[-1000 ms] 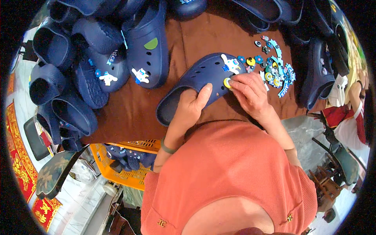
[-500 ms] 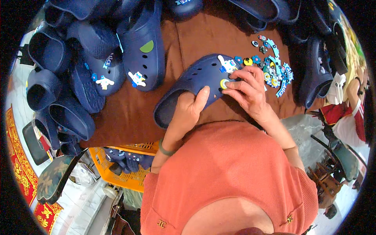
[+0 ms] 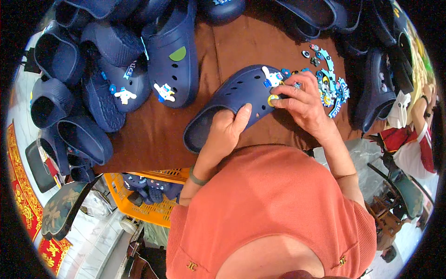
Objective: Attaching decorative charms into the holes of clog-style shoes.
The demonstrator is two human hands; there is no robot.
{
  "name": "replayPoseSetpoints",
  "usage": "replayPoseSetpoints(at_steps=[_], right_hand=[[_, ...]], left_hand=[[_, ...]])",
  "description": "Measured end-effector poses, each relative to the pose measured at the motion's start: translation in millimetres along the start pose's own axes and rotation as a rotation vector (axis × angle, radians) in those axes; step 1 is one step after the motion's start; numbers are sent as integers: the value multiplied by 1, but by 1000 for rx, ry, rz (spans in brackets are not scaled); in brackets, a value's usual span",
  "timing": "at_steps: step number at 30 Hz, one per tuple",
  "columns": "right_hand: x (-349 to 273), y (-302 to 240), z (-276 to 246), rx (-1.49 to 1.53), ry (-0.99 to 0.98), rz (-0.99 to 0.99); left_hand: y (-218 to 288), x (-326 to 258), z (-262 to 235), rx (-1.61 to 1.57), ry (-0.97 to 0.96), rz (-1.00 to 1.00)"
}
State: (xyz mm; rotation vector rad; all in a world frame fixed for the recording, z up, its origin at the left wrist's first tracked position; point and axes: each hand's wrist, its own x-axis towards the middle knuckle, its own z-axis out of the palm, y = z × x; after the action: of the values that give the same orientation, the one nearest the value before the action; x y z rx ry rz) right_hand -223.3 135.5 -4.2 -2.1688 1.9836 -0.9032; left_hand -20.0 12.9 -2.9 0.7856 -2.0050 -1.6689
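A navy clog (image 3: 225,96) lies over the brown cloth in front of me, its toe pointing up and right. My left hand (image 3: 225,132) grips it, fingers inside the foot opening and thumb pressed on the upper. At the toe's right side, my right hand (image 3: 304,102) pinches a round yellow charm (image 3: 272,99) against the clog's surface by one of the holes. Whether the charm's stem sits in a hole is hidden. A white cartoon charm (image 3: 271,78) is fixed near the toe, just above my right fingers.
Loose charms (image 3: 331,88) are heaped on the brown cloth (image 3: 260,39), beyond my right hand. Several navy clogs crowd the left, including one with a green half-round piece (image 3: 177,54). More clogs (image 3: 371,93) stand at the right. A yellow crate (image 3: 139,211) holds clogs below the table edge.
My right hand and the yellow charm have shifted slightly right and up, and the clog's toe has moved a little to the right. My left hand keeps its hold.
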Motion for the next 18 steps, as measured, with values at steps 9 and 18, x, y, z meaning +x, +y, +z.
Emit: replayPoseSetpoints(at_steps=[9,18], right_hand=[[-17,-9,23,-38,220,42],[-16,-6,17,-17,183,21]], left_hand=[[12,5,-5,-135,-133,-269],[-2,3,-3,-141,-123,-431]])
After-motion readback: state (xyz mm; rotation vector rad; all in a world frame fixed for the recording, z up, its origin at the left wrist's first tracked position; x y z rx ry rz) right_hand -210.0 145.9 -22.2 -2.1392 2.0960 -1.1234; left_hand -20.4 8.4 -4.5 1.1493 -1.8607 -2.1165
